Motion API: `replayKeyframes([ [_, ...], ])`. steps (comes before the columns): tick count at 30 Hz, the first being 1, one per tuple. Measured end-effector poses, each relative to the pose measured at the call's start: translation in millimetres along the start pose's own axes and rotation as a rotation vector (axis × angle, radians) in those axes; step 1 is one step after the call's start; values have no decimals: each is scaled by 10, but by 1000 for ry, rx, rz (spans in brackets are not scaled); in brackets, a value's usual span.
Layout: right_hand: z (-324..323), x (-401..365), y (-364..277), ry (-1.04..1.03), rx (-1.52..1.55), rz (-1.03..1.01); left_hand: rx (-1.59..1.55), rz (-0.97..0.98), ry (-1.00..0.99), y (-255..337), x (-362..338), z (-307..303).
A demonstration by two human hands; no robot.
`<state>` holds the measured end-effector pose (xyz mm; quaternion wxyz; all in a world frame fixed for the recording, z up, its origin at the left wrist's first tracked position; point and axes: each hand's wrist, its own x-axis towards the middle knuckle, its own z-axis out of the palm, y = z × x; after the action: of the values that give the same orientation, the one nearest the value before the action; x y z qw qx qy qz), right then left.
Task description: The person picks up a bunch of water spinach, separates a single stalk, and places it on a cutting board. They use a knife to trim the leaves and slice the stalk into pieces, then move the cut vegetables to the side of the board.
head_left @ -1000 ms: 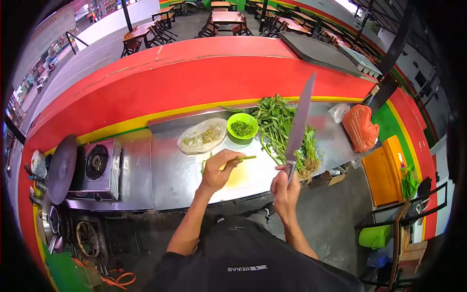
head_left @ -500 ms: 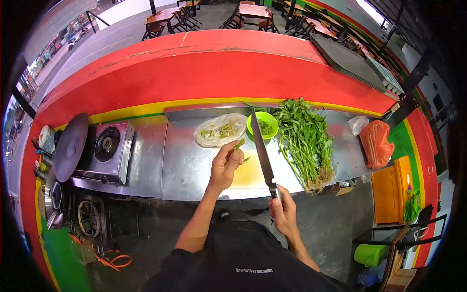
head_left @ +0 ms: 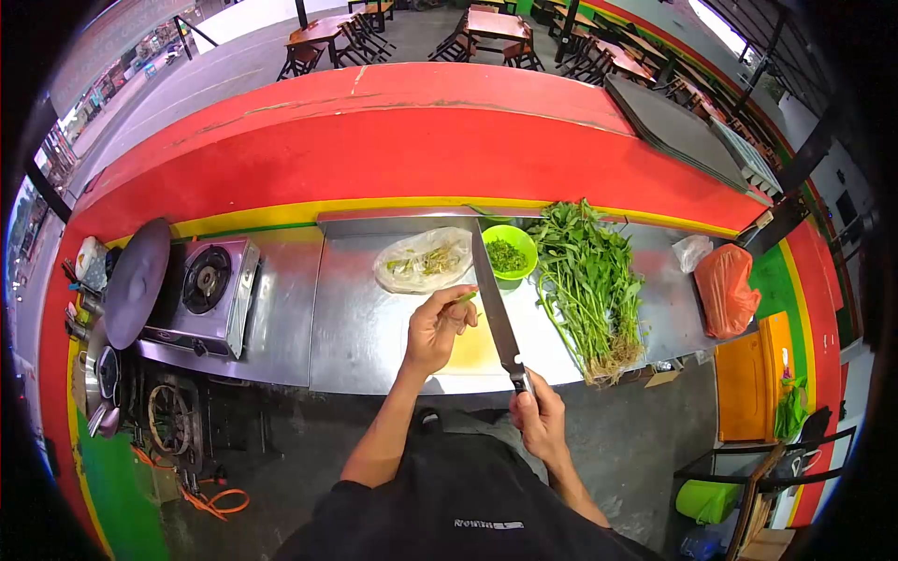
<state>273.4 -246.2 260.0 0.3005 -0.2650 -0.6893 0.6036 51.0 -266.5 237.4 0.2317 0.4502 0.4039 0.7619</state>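
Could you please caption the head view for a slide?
Left hand holds a thin green stem; right hand grips a long steel knife.

The right hand (head_left: 535,411) covers the handle of the knife (head_left: 494,299).

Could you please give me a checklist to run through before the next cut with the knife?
1. Right hand grips the knife by its handle: ok.
2. Left hand pinches the stem over the board: ok.
3. Left fingertips clear of the blade: cannot tell; they sit close beside it.
4. Blade lined up across the stem: cannot tell from this angle.
5. Bowl upright behind the board: ok.
6. Greens lie to the right, apart from the cutting spot: ok.
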Motion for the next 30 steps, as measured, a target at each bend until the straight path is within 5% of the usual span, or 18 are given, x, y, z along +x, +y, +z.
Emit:
replayKeyframes([
  [30, 73, 50, -33, 76, -193, -109, 95, 18, 12, -150, 11, 13],
])
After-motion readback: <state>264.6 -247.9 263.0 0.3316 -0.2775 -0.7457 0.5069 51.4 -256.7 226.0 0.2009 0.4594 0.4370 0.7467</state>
